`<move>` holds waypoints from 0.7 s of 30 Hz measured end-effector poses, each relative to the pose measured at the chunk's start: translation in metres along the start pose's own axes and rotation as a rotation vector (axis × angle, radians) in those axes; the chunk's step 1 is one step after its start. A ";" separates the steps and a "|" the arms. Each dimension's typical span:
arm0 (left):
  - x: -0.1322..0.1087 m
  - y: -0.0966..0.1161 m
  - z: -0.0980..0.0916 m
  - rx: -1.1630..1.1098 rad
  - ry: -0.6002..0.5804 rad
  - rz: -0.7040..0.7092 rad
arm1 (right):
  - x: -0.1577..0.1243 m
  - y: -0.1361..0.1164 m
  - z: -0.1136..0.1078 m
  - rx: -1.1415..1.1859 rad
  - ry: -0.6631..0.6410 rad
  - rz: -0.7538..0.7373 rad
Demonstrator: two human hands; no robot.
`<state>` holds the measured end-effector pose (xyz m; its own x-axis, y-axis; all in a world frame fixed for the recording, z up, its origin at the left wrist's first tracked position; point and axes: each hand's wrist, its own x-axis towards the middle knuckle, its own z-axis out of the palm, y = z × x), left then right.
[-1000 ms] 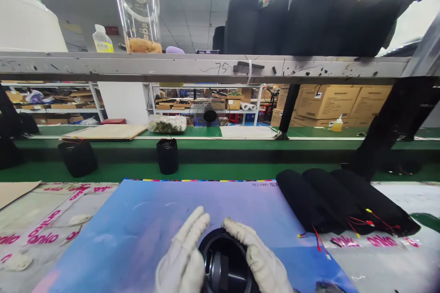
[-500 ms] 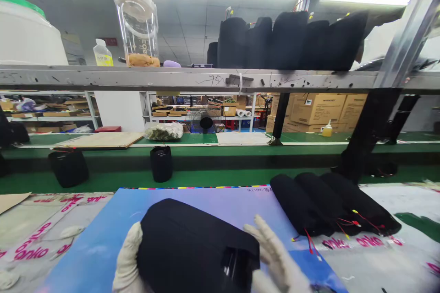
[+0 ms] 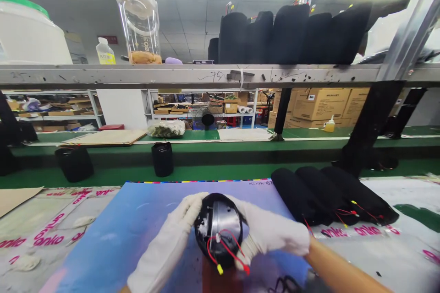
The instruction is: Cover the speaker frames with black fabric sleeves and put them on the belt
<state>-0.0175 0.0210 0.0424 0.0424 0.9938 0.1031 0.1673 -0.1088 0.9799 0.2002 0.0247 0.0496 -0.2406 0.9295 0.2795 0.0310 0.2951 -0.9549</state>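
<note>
Between my two white-gloved hands is a black cloth-covered cylinder, its open-looking round end turned toward me. That end has a glossy black plate, with red wires ending in yellow and red connectors. My left hand is wrapped round its left side. My right hand grips the right side, fingers partly hidden behind it. The cylinder is over a blue-purple printed sheet. To the right lie several similar black cylinders side by side, their wires toward me.
Two short black cylinders stand at the back of the green bench. A metal shelf crosses above, carrying a clear jar, a small bottle and several black cylinders. A dark post rises at right. Dark cable lies near the front edge.
The cylinder has been turned from showing its long side to showing its wired end toward me. My right hand, earlier spread beside it, has closed on it.
</note>
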 end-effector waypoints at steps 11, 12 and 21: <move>0.047 0.004 -0.007 0.121 -0.253 0.131 | 0.064 0.008 -0.051 0.221 -0.271 0.185; 0.047 0.005 -0.008 0.135 -0.251 0.144 | 0.065 0.010 -0.049 0.244 -0.260 0.185; 0.062 0.011 -0.010 0.329 -0.285 0.291 | 0.075 0.019 -0.029 0.113 -0.135 0.138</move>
<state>-0.0230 0.0813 0.0611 0.3917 0.8803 0.2675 0.4071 -0.4266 0.8077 0.2109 0.1063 0.0553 -0.3700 0.9190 0.1365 -0.0340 0.1334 -0.9905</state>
